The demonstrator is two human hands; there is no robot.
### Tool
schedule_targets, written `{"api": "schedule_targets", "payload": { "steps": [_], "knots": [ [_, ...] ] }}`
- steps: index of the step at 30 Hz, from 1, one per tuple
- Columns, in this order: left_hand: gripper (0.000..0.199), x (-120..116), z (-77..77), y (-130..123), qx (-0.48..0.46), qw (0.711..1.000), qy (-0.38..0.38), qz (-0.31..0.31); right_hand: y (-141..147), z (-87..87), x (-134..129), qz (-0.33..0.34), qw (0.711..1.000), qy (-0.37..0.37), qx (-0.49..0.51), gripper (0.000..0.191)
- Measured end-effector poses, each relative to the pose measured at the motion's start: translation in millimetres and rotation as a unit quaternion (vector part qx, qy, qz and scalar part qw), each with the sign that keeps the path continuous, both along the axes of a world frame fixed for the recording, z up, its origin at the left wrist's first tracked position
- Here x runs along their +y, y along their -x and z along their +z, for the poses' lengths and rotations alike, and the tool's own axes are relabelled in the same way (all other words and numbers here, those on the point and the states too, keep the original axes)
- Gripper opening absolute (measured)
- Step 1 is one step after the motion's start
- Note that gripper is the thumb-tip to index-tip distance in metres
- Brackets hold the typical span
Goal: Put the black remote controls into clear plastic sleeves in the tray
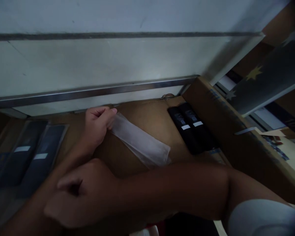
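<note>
My left hand pinches one end of some clear plastic sleeves, which slant down to the right above brown cardboard. Nearer to me, my right hand crosses over my left forearm with its fingers curled; what they hold, if anything, is hidden. Two black packages with white labels lie side by side on the cardboard at the right. At the left are two dark packages in clear sleeves, each with a white label.
A white wall with a metal strip runs behind the cardboard. An upright cardboard side bounds the right. Beyond it are a dark panel with a yellow star and papers. Something red and white shows at the bottom edge.
</note>
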State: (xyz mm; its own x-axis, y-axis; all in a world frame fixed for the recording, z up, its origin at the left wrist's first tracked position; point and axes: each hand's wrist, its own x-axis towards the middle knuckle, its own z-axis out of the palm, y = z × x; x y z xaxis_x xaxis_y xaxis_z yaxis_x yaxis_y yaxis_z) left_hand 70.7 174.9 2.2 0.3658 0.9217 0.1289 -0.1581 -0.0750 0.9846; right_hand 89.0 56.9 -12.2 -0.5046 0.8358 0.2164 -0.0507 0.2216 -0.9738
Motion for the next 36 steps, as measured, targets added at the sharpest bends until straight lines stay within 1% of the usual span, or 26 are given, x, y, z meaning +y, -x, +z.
{"api": "schedule_targets", "payload": {
  "steps": [2, 3, 4, 7, 11, 14, 16, 17, 23, 26, 28, 30, 32, 34, 36],
  "knots": [
    [0.052, 3, 3.9, 0, -0.049, 0.998, 0.042, -0.024, 4, -5.0, 4, -0.088, 0.992, 0.07, 0.056, 0.047],
    [0.053, 4, 5.1, 1, -0.066, 0.996, 0.055, -0.032, 5, -6.2, 5, -0.123, 0.985, 0.094, 0.073, 0.049],
    [0.054, 6, 5.6, 1, -0.074, 0.995, 0.061, -0.035, 6, -6.7, 6, -0.142, 0.98, 0.109, 0.087, 0.05],
    [0.057, 8, 4.3, 2, -0.079, 0.994, 0.068, -0.026, 6, -4.9, 8, -0.158, 0.973, 0.124, 0.111, 0.052],
    [0.058, 6, 2.8, 2, -0.055, 0.996, 0.076, 0.0, 3, -0.9, 11, -0.144, 0.972, 0.129, 0.131, 0.05],
    [0.057, 5, 4.7, 1, -0.047, 0.995, 0.083, 0.005, 1, 2.1, 14, -0.137, 0.969, 0.179, 0.103, 0.048],
    [0.057, 4, 6.5, 1, -0.044, 0.995, 0.085, 0.006, 1, 4.1, 16, -0.151, 0.963, 0.214, 0.069, 0.048],
    [0.056, 4, 7.3, 2, -0.042, 0.996, 0.085, 0.007, 0, 4.9, 18, -0.158, 0.961, 0.218, 0.059, 0.048],
    [0.053, 2, 5.5, 2, -0.029, 0.997, 0.062, 0.024, -4, 7.2, 21, -0.143, 0.978, 0.139, 0.064, 0.046],
    [0.053, 3, 4.5, 2, -0.017, 0.998, 0.06, 0.024, -7, 7.9, 26, -0.174, 0.98, 0.094, 0.014, 0.048],
    [0.054, 4, 6.1, 2, -0.016, 0.998, 0.06, 0.024, -11, 8.0, 31, -0.192, 0.98, 0.04, -0.038, 0.048],
    [0.054, 4, 9.7, 4, -0.01, 0.998, 0.063, 0.026, -14, 8.2, 36, -0.204, 0.974, -0.016, -0.093, 0.047],
    [0.052, 4, 13.5, 5, -0.004, 0.997, 0.069, 0.033, -18, 8.7, 41, -0.222, 0.962, -0.065, -0.143, 0.046],
    [0.051, 4, 15.3, 7, -0.003, 0.997, 0.071, 0.045, -22, 9.5, 44, -0.236, 0.946, -0.122, -0.187, 0.045],
    [0.05, 6, 13.5, 8, -0.003, 0.996, 0.056, 0.063, -25, 9.6, 46, -0.228, 0.926, -0.195, -0.228, 0.043]
  ]
}}
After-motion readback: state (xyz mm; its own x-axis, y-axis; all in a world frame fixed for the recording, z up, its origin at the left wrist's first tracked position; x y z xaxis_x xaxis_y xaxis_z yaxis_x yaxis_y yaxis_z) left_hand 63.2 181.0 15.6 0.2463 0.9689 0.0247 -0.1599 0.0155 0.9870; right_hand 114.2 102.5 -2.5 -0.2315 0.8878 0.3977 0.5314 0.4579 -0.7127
